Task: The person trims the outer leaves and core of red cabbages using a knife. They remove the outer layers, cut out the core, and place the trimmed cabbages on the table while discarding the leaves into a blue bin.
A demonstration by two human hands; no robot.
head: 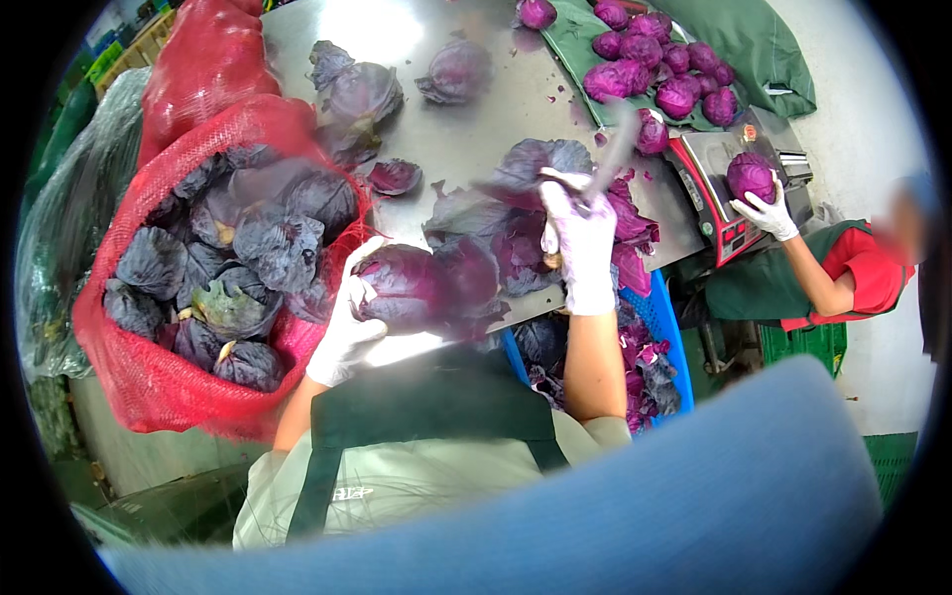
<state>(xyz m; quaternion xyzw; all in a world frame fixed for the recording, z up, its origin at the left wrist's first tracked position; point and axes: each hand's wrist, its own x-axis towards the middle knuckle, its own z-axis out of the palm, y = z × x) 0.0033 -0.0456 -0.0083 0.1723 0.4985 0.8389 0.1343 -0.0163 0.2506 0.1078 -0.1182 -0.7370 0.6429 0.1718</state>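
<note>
My left hand (346, 316), in a white glove, grips a red cabbage (401, 286) by its left end, at the front edge of the metal table. My right hand (582, 245), also gloved, is shut around a knife (616, 152); its blade points up and away and is blurred. Between the hands lie loose outer cabbage leaves (476, 219), partly hidden behind the right hand. Brighter purple trimmed leaves (631, 219) lie just right of that hand. To my left, an open red mesh sack (111, 372) holds several untrimmed cabbages (275, 242).
A blue crate (673, 357) of leaf scraps stands below the table edge. Several trimmed cabbages (641, 50) lie on green cloth at the far right. A co-worker's gloved hand (770, 212) holds a cabbage on a scale (706, 178). Untrimmed cabbages (457, 71) sit farther back.
</note>
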